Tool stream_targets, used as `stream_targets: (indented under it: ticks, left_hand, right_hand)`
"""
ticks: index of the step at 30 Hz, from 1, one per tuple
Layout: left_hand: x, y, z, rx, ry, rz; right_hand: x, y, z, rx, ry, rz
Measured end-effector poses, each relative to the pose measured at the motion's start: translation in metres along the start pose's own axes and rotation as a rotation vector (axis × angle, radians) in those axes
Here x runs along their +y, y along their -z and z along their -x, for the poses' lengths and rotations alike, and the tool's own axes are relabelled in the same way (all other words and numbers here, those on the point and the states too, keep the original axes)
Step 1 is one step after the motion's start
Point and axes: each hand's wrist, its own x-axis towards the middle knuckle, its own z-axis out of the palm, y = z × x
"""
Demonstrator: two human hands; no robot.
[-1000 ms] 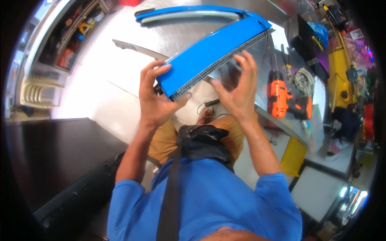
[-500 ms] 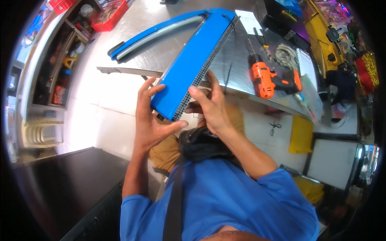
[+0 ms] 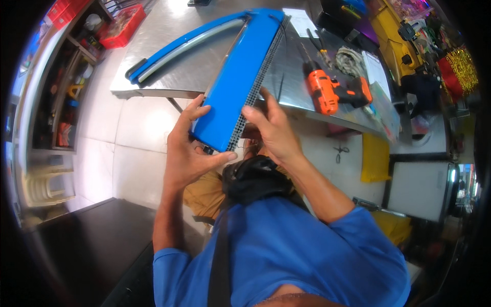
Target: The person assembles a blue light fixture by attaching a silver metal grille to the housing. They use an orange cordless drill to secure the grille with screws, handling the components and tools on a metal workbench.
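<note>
A blue impulse sealer (image 3: 232,84) lies slanted over the edge of the metal table (image 3: 171,89), its near end overhanging toward me. Its long blue arm (image 3: 186,43) swings out to the left from the far end. Around the near left corner, my left hand (image 3: 185,146) grips the body, fingers on the left edge and thumb stretched across under the end. My right hand (image 3: 279,130) holds the right side, its thumb on the perforated grille (image 3: 249,102). The fingers beneath the sealer are partly hidden.
On the table's right lie an orange drill (image 3: 323,91), pliers (image 3: 321,48), a coiled pale cord (image 3: 350,61) and papers. Scissors (image 3: 339,152) rest on the floor below. A dark box-like surface (image 3: 87,240) stands at lower left, shelves (image 3: 61,97) beyond it.
The view has shifted, so the table and its items sit further left. Both hands keep their hold on the sealer, with little change in grip.
</note>
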Motion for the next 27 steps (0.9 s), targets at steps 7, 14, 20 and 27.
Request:
stream_targets:
  ticks: [7,14,20,27]
  left_hand:
    - [0.004,-0.001,-0.001,-0.019,0.046,0.082]
    - [0.006,-0.002,0.001,0.003,0.051,0.125]
    - [0.002,0.0,-0.001,0.012,-0.01,0.077]
    - [0.002,-0.004,0.002,0.022,0.006,0.104]
  right_hand:
    - [-0.008,-0.002,0.005,0.017,-0.057,0.03]
    - [0.0,0.003,-0.002,0.061,0.014,0.094]
    - [0.007,0.007,-0.005,0.044,0.067,0.043]
    - [0.004,-0.007,-0.004,0.042,0.102,0.081]
